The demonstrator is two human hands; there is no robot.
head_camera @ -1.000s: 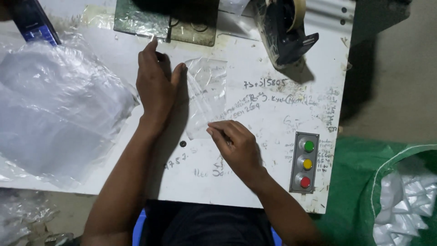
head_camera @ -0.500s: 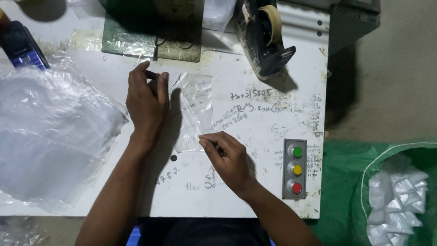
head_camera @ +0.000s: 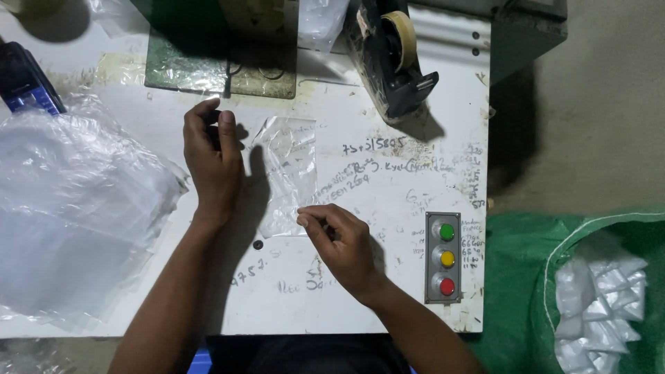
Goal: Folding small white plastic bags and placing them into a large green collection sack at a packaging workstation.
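**Small clear bag, both hands on the table**

Moved since a second ago: the left hand (head_camera: 213, 161) has lifted its palm off the bag and now sits just beside the bag's left edge, fingers curled in toward the thumb, clamped on nothing visible. The right hand (head_camera: 341, 242) remains at the bag's near edge.

- Item 1: small clear rectangular plastic bag (head_camera: 287, 173), lying flat on the white scribbled table (head_camera: 388, 208), between the two hands, roughly mid-table.
- Item 2: right hand, thumb and forefinger together, pinching the bag's near right corner.
- Item 3: heap of large clear plastic sheets (head_camera: 69, 221), on the left part of the table, well apart from the small bag.
- Item 4: black tape dispenser with a tan roll (head_camera: 391, 55), at the far edge, right of centre.
- Item 5: grey control box with green, yellow and red buttons (head_camera: 443, 257), at the table's right near side.
- Item 6: green sack holding white packed pouches (head_camera: 603, 298), beside the table on the right.
- Item 7: green mat under plastic film (head_camera: 208, 59), at the far edge.
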